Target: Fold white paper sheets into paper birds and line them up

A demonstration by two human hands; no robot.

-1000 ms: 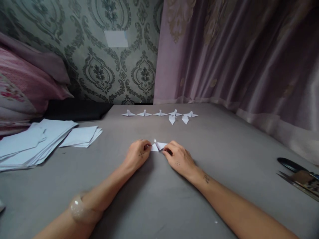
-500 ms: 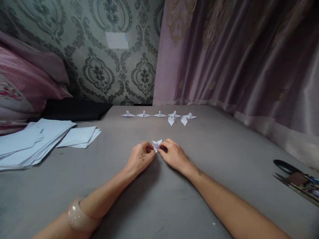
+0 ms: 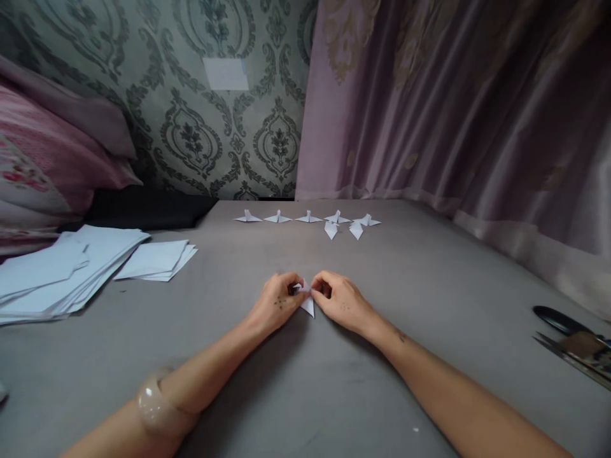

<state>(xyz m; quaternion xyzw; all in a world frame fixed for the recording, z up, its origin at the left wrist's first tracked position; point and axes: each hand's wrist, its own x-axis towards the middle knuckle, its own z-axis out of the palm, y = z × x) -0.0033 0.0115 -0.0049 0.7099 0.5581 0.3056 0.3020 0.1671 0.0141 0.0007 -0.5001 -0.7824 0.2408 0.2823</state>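
- Much of the folded paper (image 3: 308,308) is hidden by the left hand (image 3: 279,299), so its full shape cannot be told.
- Whether the right hand (image 3: 342,300) pinches the paper's edge or only touches it is too small to tell; its lower fingers are tucked out of sight.
- The left forearm (image 3: 210,375) and right forearm (image 3: 439,388) run off the bottom edge.
- The paper stack (image 3: 102,254) is cut off at the left edge, as is an unidentifiable pale object (image 3: 2,392).
- The right edge crops the pointed tool (image 3: 556,345).
- A white speck (image 3: 415,429) is too tiny to identify.
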